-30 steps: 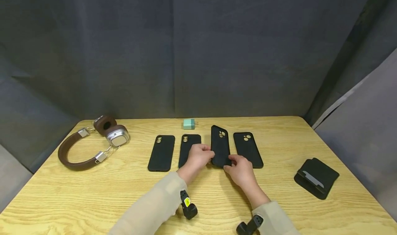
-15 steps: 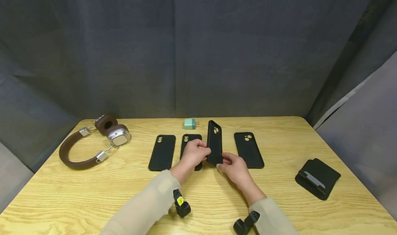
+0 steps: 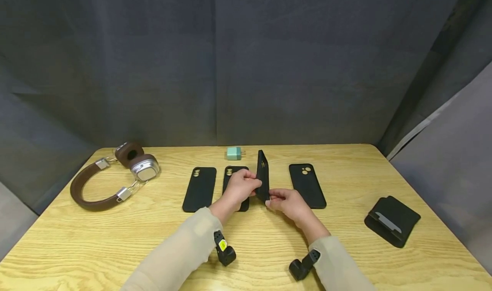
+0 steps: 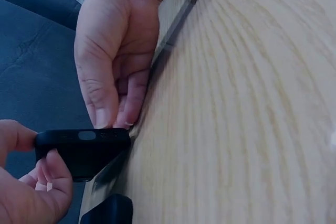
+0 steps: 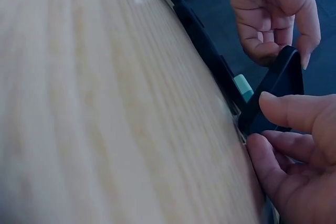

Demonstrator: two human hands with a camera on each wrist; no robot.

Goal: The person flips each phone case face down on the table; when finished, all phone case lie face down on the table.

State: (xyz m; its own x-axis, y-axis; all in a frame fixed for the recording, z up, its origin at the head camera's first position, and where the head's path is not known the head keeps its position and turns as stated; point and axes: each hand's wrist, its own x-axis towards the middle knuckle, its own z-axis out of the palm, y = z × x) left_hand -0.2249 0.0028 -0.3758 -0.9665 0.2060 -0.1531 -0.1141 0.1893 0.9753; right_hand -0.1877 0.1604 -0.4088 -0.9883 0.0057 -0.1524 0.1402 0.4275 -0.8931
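Note:
Between my two hands a black phone case [image 3: 263,171] stands up on end, turned nearly edge-on in the head view. My left hand [image 3: 238,188] grips its left side low down. With thumb and fingers my right hand [image 3: 289,203] pinches the bottom right corner. The left wrist view shows the bottom edge of the case [image 4: 86,136], with an oval port opening. In the right wrist view, the right thumb [image 5: 283,107] presses on the rim of the case [image 5: 273,80]. Another black phone case [image 3: 227,182] lies flat, partly hidden by my left hand.
Further black phone cases lie flat on the wooden table [image 3: 115,240], one at the left [image 3: 200,189] and one at the right [image 3: 308,186]. Behind is a mint charger plug [image 3: 233,153]. Brown headphones [image 3: 94,205] lie far left, a black card holder [image 3: 397,214] far right.
The held phone case has turned from showing its back to nearly edge-on, and shifted slightly left. Both hands have moved a little left with it, keeping their grip.

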